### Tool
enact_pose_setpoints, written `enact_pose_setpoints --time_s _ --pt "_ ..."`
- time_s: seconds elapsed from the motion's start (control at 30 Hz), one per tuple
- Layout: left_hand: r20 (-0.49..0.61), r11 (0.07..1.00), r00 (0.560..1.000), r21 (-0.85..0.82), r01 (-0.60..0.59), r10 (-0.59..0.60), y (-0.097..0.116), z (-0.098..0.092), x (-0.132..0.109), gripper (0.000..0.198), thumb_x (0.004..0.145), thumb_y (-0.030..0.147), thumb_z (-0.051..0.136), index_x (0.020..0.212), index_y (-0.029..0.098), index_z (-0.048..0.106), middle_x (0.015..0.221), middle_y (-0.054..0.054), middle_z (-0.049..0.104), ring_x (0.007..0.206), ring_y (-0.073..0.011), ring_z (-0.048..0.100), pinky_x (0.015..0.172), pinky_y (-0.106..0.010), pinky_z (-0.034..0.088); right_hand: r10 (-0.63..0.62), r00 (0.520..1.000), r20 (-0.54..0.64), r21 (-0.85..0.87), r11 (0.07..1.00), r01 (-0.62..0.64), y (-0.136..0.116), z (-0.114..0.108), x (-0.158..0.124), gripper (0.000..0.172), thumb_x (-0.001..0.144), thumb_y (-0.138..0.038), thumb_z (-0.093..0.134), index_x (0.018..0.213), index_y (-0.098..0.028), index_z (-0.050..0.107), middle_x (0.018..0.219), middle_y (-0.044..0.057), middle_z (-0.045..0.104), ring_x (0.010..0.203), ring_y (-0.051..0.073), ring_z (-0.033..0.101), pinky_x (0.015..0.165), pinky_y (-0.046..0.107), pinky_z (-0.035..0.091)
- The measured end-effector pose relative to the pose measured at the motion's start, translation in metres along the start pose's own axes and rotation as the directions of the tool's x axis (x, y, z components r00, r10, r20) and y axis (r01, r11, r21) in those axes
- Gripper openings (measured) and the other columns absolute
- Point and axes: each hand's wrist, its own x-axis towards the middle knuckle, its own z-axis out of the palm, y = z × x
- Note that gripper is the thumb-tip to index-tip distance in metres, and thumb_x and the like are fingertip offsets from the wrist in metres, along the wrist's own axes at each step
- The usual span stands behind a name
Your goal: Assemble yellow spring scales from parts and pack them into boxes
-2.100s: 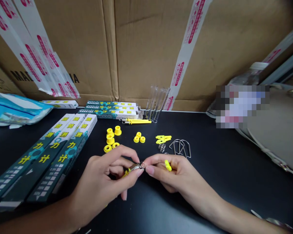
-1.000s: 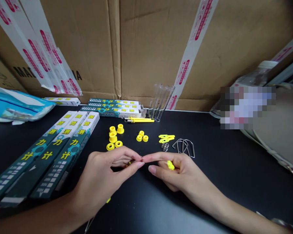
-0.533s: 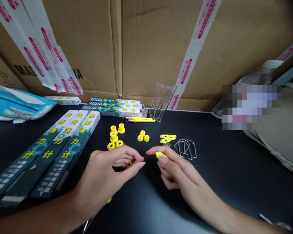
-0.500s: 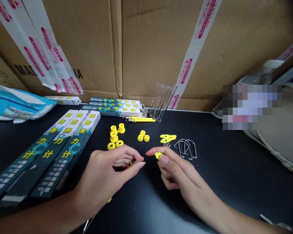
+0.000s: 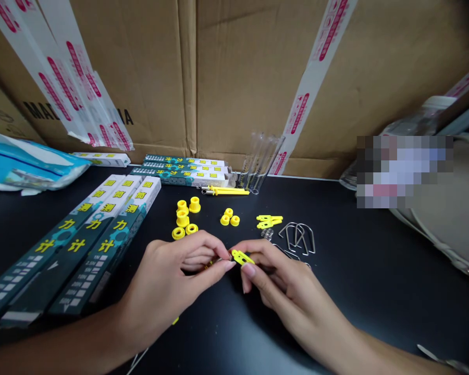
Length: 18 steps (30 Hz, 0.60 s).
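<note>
My left hand (image 5: 175, 276) pinches a thin yellow piece with a metal end between thumb and index finger; the curled fingers hide most of it. Between the thumb and fingers of my right hand (image 5: 293, 281) is a small flat yellow plastic tab (image 5: 244, 258) with slots in it. The tab's ringed tip is right at the metal end, and I cannot tell whether they are hooked together. Beyond the hands lie more yellow tabs (image 5: 269, 222), small coil springs (image 5: 267, 234) and bent wire hooks (image 5: 300, 237).
Yellow flanged caps (image 5: 182, 219) and smaller yellow plugs (image 5: 229, 216) sit mid-table. Yellow rods (image 5: 229, 191) lie by clear tubes (image 5: 260, 161). Long printed boxes (image 5: 97, 224) line the left, with more boxes (image 5: 183, 171) behind. A blue packet (image 5: 35, 164) and a grey bag (image 5: 441, 208) flank the table.
My right hand has moved left with the yellow tab, turning it to bring its tip up to the piece in my left hand. The left hand has stayed put.
</note>
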Motion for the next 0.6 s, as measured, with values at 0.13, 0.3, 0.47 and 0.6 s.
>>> enact_pose_setpoints --time_s 0.13,0.3,0.47,0.6 --pt "0.02 0.998 0.999 -0.055 0.027 -0.026 0.0039 0.0004 0.0013 0.005 0.085 0.026 0.071 0.083 0.023 0.068 0.076 0.004 0.079 0.071 -0.0149 0.077 0.068 -0.017 0.06 0.064 0.998 0.015 0.114 0.991 -0.065 0.0028 -0.0002 0.0011 0.027 0.105 -0.043 0.045 0.121 -0.024 0.056 0.075 -0.003 0.058 0.058 0.01 0.042 0.048 0.023 0.029" --pt "0.032 0.993 0.999 -0.114 0.034 -0.031 0.0044 0.0008 0.0021 0.006 0.085 0.024 0.071 0.081 0.023 0.066 0.076 0.006 0.079 0.072 -0.0151 0.078 0.068 -0.016 0.06 0.105 0.994 0.032 0.191 0.975 -0.109 0.005 -0.0001 0.0017 0.03 0.103 -0.046 0.047 0.119 -0.023 0.056 0.075 -0.003 0.058 0.055 0.01 0.038 0.046 0.023 0.027" --pt "0.052 0.996 0.998 -0.079 0.027 -0.023 0.0012 -0.0005 0.0012 0.008 0.086 0.028 0.07 0.083 0.023 0.064 0.072 0.006 0.079 0.07 -0.0147 0.078 0.066 -0.016 0.059 0.092 0.995 0.034 0.17 0.981 -0.097 0.0037 0.0 0.0007 0.028 0.103 -0.045 0.047 0.119 -0.024 0.056 0.076 -0.003 0.06 0.055 0.01 0.039 0.045 0.023 0.027" --pt "0.06 0.999 0.997 0.008 0.046 -0.046 0.0026 -0.0024 0.0018 0.012 0.086 0.031 0.07 0.084 0.023 0.062 0.068 0.006 0.078 0.069 -0.0155 0.077 0.064 -0.016 0.057 0.054 0.998 0.016 0.112 0.992 -0.055 0.0003 0.0003 -0.0006 0.024 0.104 -0.043 0.047 0.117 -0.025 0.055 0.076 -0.002 0.062 0.06 0.011 0.047 0.047 0.023 0.029"
